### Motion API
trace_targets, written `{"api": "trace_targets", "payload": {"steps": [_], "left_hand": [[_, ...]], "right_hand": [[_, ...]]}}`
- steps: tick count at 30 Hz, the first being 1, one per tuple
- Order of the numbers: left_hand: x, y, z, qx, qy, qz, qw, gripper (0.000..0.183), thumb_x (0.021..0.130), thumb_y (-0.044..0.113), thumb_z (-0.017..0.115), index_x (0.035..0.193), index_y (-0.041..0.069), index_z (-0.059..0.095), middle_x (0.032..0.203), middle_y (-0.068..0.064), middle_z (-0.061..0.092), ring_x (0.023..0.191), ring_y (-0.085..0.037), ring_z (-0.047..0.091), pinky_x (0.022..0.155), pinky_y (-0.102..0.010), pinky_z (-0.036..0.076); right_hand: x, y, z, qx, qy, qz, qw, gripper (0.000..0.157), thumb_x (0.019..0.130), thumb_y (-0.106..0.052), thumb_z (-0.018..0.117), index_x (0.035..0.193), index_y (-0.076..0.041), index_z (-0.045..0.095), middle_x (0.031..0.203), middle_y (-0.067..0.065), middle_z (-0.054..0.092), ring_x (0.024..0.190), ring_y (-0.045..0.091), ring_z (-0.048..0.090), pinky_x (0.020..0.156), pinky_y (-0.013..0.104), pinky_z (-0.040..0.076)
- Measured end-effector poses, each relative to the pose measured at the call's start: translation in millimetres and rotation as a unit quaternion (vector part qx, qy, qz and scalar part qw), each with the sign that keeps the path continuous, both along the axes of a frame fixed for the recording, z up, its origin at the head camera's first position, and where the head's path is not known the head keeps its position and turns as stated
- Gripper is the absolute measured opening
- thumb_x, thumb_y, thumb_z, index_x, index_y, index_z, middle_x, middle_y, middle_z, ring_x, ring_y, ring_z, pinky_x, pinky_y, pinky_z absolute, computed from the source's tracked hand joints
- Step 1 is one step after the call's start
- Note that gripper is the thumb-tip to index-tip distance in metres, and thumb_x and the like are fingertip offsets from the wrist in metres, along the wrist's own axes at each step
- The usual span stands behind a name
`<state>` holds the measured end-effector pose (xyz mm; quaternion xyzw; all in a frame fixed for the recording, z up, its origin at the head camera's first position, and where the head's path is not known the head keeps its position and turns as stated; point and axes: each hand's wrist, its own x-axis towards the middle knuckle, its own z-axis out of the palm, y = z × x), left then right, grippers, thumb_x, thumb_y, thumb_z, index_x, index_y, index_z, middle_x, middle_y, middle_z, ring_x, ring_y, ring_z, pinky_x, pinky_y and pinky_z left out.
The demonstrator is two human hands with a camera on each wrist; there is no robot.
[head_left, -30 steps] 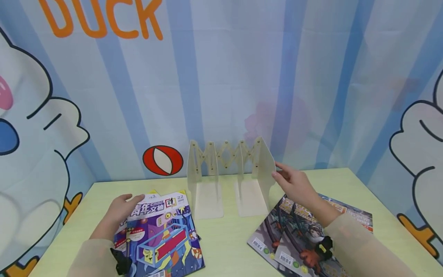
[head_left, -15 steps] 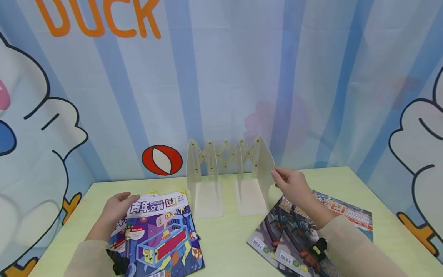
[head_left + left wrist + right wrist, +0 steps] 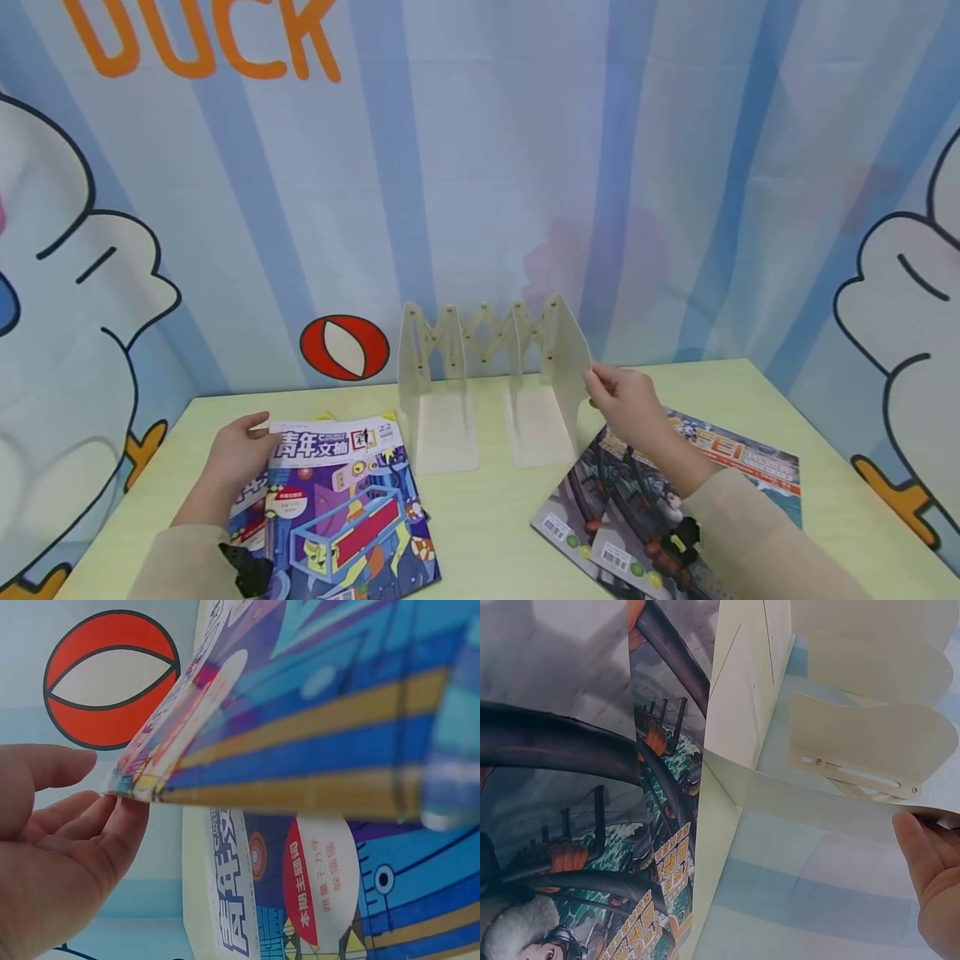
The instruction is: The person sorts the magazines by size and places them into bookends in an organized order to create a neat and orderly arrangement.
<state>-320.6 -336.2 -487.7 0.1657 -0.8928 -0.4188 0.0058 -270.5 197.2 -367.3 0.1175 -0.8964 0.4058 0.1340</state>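
Observation:
In the head view a cream extendable bookend [image 3: 564, 367] stands upright at the back middle, its panels joined by crossed metal strips. My right hand [image 3: 626, 404] pinches the front edge of its right end panel between thumb and fingers, also visible in the right wrist view. At the left lie two overlapping purple magazines, the upper magazine [image 3: 352, 508] covering most of the lower magazine [image 3: 249, 510]. My left hand [image 3: 232, 458] is at their upper left edge. In the left wrist view its fingertips touch the underside of a raised magazine corner, while the thumb [image 3: 71, 766] stays apart.
More magazines [image 3: 637, 517] with dark covers and a blue-edged magazine [image 3: 753, 462] lie overlapped at the right, partly under my right forearm. The pale table [image 3: 487, 533] ends against a blue striped curtain [image 3: 495, 167] behind the bookend.
My left hand has moved left, from over the upper magazine's top corner to its edge. My right hand has lowered slightly along the panel and now pinches it. The head view has shifted slightly.

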Motion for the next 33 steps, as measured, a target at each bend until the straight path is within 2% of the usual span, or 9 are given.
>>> {"api": "trace_targets", "payload": {"steps": [9, 12, 14, 17, 20, 23, 26, 29, 33], "left_hand": [[-1.6, 1.3, 4.8, -0.013, 0.023, 0.017, 0.9995, 0.061, 0.097, 0.038, 0.047, 0.150, 0.013, 0.028, 0.140, -0.022, 0.041, 0.115, -0.037, 0.052, 0.084, -0.043, 0.056], [1.7, 5.8, 11.7, -0.008, 0.028, 0.020, 0.9994, 0.059, 0.098, 0.036, 0.047, 0.149, 0.012, 0.030, 0.138, -0.022, 0.043, 0.114, -0.036, 0.052, 0.087, -0.043, 0.055], [9.1, 13.0, 24.2, -0.002, 0.026, 0.022, 0.9994, 0.056, 0.098, 0.033, 0.048, 0.147, 0.010, 0.033, 0.136, -0.021, 0.045, 0.114, -0.034, 0.052, 0.081, -0.037, 0.057], [25.2, 28.2, 50.6, 0.016, 0.017, 0.021, 0.9995, 0.054, 0.098, 0.026, 0.049, 0.146, 0.007, 0.034, 0.135, -0.023, 0.044, 0.113, -0.035, 0.051, 0.076, -0.036, 0.058], [40.5, 42.9, 75.2, 0.036, 0.005, 0.014, 0.9992, 0.054, 0.098, 0.021, 0.048, 0.146, 0.003, 0.032, 0.136, -0.026, 0.041, 0.113, -0.039, 0.049, 0.082, -0.042, 0.057], [48.1, 50.4, 87.2, 0.040, 0.002, 0.008, 0.9992, 0.053, 0.098, 0.018, 0.047, 0.145, 0.001, 0.031, 0.136, -0.027, 0.040, 0.111, -0.038, 0.051, 0.088, -0.049, 0.054], [48.8, 49.3, 88.2, 0.040, 0.004, 0.002, 0.9992, 0.054, 0.098, 0.020, 0.049, 0.146, 0.002, 0.031, 0.136, -0.027, 0.041, 0.108, -0.037, 0.054, 0.084, -0.047, 0.055], [45.7, 42.7, 81.8, 0.031, 0.010, -0.003, 0.9995, 0.055, 0.097, 0.023, 0.051, 0.145, 0.003, 0.032, 0.135, -0.026, 0.042, 0.104, -0.034, 0.057, 0.077, -0.040, 0.058], [43.0, 34.7, 75.5, 0.015, 0.017, -0.013, 0.9997, 0.058, 0.097, 0.027, 0.051, 0.147, 0.005, 0.031, 0.137, -0.025, 0.041, 0.102, -0.033, 0.058, 0.071, -0.037, 0.059]], "right_hand": [[0.4, -2.6, -0.4, 0.016, 0.016, -0.004, 1.000, 0.039, 0.099, -0.018, 0.048, 0.131, 0.003, 0.052, 0.078, 0.017, 0.066, 0.079, 0.032, 0.070, 0.053, 0.024, 0.051], [0.7, -2.5, -0.6, 0.017, 0.016, -0.002, 1.000, 0.038, 0.099, -0.017, 0.048, 0.131, 0.003, 0.052, 0.075, 0.017, 0.065, 0.079, 0.033, 0.070, 0.053, 0.023, 0.051], [0.8, -2.3, -0.7, 0.017, 0.015, -0.001, 1.000, 0.039, 0.099, -0.018, 0.048, 0.132, 0.003, 0.052, 0.074, 0.017, 0.064, 0.079, 0.033, 0.070, 0.053, 0.023, 0.050], [1.1, -1.9, -0.9, 0.017, 0.014, 0.002, 1.000, 0.039, 0.099, -0.018, 0.048, 0.132, 0.003, 0.051, 0.076, 0.017, 0.065, 0.080, 0.034, 0.070, 0.051, 0.023, 0.050], [1.5, -1.4, -0.8, 0.017, 0.014, 0.002, 1.000, 0.039, 0.099, -0.018, 0.047, 0.132, 0.003, 0.052, 0.078, 0.018, 0.066, 0.080, 0.034, 0.070, 0.050, 0.023, 0.048], [1.8, -0.8, -0.7, 0.020, 0.016, 0.002, 1.000, 0.039, 0.099, -0.018, 0.047, 0.132, 0.003, 0.051, 0.079, 0.019, 0.067, 0.080, 0.034, 0.070, 0.049, 0.023, 0.048], [2.2, -0.3, -0.5, 0.020, 0.014, 0.002, 1.000, 0.039, 0.099, -0.018, 0.047, 0.132, 0.003, 0.051, 0.075, 0.017, 0.065, 0.080, 0.034, 0.070, 0.049, 0.023, 0.048], [2.1, -0.2, -0.3, 0.018, 0.009, 0.003, 1.000, 0.040, 0.100, -0.018, 0.047, 0.133, 0.003, 0.050, 0.068, 0.013, 0.061, 0.081, 0.034, 0.070, 0.048, 0.023, 0.048], [1.4, -0.2, -0.8, 0.019, 0.009, 0.005, 1.000, 0.040, 0.100, -0.019, 0.047, 0.133, 0.003, 0.050, 0.067, 0.010, 0.060, 0.081, 0.034, 0.070, 0.048, 0.023, 0.048]]}}
